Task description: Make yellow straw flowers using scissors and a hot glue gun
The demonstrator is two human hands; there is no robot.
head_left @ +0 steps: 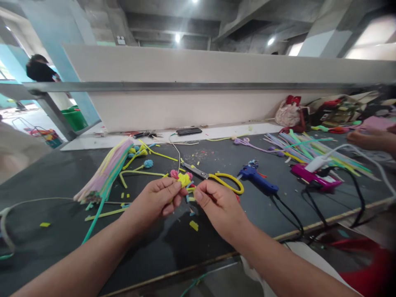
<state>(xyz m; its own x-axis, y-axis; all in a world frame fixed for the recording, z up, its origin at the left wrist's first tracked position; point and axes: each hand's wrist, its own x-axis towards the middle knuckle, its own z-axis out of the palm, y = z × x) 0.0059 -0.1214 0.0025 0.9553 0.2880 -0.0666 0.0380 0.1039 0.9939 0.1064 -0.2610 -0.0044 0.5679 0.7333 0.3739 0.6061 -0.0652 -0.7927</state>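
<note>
My left hand (162, 197) pinches a small yellow and pink pipe-cleaner flower (184, 179) between thumb and fingers. Close beside it, my right hand (218, 204) is closed in a pinch at the flower's right side; what sits between its fingertips is too small to make out. Just behind the hands lie scissors (227, 181) with yellow handles, their blades pointing up and left. A blue glue gun (259, 180) rests to the right of them. Short yellow offcuts (194, 225) are scattered on the dark table (154, 251) around my hands.
A bundle of coloured pipe cleaners (107, 169) lies at left, beside a blue pompom-like flower (148, 163). More pipe cleaners (297, 148) spread at right, near a magenta power strip (315, 177) with cables. Behind are a phone (189, 131) and a white partition (185, 109). Another person's hand (371, 140) shows at right.
</note>
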